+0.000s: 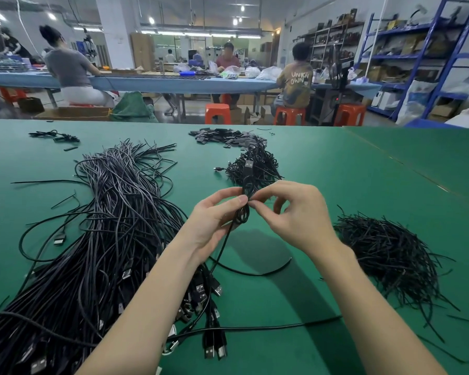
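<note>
Atop green workshop table (336, 171), cable heaps (114, 226)

Left hand (214, 217): raised, thumb and forefinger pinching the coiled cable (247, 180).
Right hand (293, 212): fingers curled, fingertips pinching the same coil.
Forearms (136, 307): bare, converging from the bench's (336, 185) near edge.

Bright ceiling lights (241, 8) glare overhead, soft shadows on the table (336, 185), wide-angle bending and blur at edges.

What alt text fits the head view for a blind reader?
The left hand grips a coiled black cable over a green table while the right hand pinches its middle. A big pile of cables lies to the left, thin black ties to the right.
</note>
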### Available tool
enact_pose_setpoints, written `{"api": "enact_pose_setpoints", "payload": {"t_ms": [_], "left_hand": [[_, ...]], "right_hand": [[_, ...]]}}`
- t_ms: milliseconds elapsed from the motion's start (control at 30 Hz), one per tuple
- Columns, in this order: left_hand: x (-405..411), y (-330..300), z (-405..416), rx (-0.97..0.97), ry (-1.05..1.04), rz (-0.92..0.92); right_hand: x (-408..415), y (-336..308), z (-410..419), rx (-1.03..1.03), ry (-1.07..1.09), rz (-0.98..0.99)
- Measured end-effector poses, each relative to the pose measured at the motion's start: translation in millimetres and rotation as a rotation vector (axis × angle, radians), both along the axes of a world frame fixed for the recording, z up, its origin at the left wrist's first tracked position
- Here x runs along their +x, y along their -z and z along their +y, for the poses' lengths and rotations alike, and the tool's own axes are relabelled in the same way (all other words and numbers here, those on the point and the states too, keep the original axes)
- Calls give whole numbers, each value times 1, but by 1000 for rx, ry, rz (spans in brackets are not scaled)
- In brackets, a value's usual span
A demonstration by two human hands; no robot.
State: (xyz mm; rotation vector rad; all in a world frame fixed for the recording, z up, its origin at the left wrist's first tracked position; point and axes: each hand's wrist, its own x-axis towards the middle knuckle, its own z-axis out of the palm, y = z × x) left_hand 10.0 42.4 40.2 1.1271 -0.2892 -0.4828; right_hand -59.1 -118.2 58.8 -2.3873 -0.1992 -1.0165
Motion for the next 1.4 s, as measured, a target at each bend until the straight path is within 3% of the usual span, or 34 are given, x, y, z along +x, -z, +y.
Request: {"api": "enact_pose_setpoints", "payload": {"t_ms": [33,67,133,167,200,233,267,400,467,600,767,833,933,967,1000,1033,1133,1200,1400], "left_hand": [[0,0,-1,-23,-22,-26],[-1,0,-2,-41,-45,-57],[-1,0,-3,-63,-71,-106],[-1,-1,-3,-60,-73,-116],[-1,-2,-2,-48,-68,-113],[0,-2,-1,-33,-60,-98],[0,-2,0,-20,-54,-74],[3,-1,2,1,-41,20],[3,-1,1,14,-21,34],[2,0,1,15,-4,40],[-1,0,-2,2,-51,-25],[-1,0,-4,-34,-78,-48],[-2,0,-7,-90,-95,-101],[-2,1,-8,-77,-106,-108],[-2,2,-8,-56,-116,-99],[-2,2,-8,-37,-119,-73],[1,3,-4,-31,-77,25],[2,2,-1,-25,-34,47],[2,0,0,35,-9,67]], "right_hand": [[4,3,6,222,5,62],[9,5,11,575,-22,187],[13,3,20,1451,-257,605],[13,4,19,1721,-343,713],[12,4,19,1784,-389,764],[11,3,18,1673,-394,776],[10,2,16,1427,-358,709],[3,-3,1,235,-181,199],[3,-2,-4,-66,-102,90],[2,3,-3,-90,-26,-47],[6,13,4,133,8,-113],[11,14,12,509,-47,80],[12,7,19,1470,-316,592],[12,7,19,1582,-329,648],[14,8,20,1548,-302,649],[15,9,19,1377,-248,581],[13,11,16,592,-67,192],[12,11,10,251,-100,64],[5,6,-9,-106,-124,12]]}}
